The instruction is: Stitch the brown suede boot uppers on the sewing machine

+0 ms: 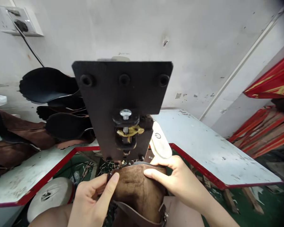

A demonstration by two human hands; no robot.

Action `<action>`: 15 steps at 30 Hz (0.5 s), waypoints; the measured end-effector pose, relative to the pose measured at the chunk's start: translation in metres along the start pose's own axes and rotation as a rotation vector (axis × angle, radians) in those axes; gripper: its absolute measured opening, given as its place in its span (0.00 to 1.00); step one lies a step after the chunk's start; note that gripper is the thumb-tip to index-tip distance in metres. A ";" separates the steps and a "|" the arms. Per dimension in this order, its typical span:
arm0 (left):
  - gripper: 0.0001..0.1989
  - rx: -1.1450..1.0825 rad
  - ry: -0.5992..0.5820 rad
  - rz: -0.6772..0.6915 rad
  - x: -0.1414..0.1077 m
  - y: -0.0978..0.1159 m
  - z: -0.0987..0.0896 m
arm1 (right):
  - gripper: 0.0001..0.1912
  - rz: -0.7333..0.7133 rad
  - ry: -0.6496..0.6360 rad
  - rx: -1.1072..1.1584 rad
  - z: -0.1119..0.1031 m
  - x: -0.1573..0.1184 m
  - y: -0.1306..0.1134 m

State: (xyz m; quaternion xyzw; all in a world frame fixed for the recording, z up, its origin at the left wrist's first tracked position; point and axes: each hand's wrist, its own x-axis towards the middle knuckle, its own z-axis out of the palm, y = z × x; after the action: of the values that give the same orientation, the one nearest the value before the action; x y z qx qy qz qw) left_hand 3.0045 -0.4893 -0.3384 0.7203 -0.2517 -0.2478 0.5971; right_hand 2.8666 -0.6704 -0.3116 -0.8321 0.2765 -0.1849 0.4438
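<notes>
A brown suede boot upper [134,186] lies across my lap, its top edge raised beneath the black machine head [123,91]. A strap with a metal buckle [166,215] shows at its lower right. My left hand [92,195] pinches the left end of the top edge between thumb and forefinger, where a dark strip sits. On the other side, my right hand [171,175] grips the edge, thumb on the suede face and fingers behind. The machine head hides where the edge meets the working point. Just above my right hand is a white lamp [161,142] with a power symbol.
A pale blue tabletop [203,151] with red edging surrounds the machine. Brown boot pieces [23,126] with black parts are piled at left. Below stands a round white object [50,197]. A wall socket [21,20] and red wooden slats [262,129] flank the space; scraps litter the green floor.
</notes>
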 end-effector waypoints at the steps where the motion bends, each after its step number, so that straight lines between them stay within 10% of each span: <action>1: 0.20 0.012 0.017 0.020 0.000 -0.003 -0.004 | 0.11 -0.023 0.007 0.012 0.003 0.002 -0.004; 10: 0.17 -0.097 -0.003 -0.020 0.004 -0.042 -0.050 | 0.11 -0.076 -0.114 0.179 0.030 0.014 -0.022; 15: 0.19 -0.043 -0.083 0.027 0.019 -0.010 -0.053 | 0.12 -0.067 -0.266 0.265 0.029 0.023 -0.039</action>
State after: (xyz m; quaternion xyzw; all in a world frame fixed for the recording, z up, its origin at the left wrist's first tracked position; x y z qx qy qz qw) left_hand 3.0538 -0.4613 -0.3407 0.6930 -0.2806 -0.2747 0.6047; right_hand 2.9121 -0.6484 -0.2930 -0.7922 0.1607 -0.1229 0.5757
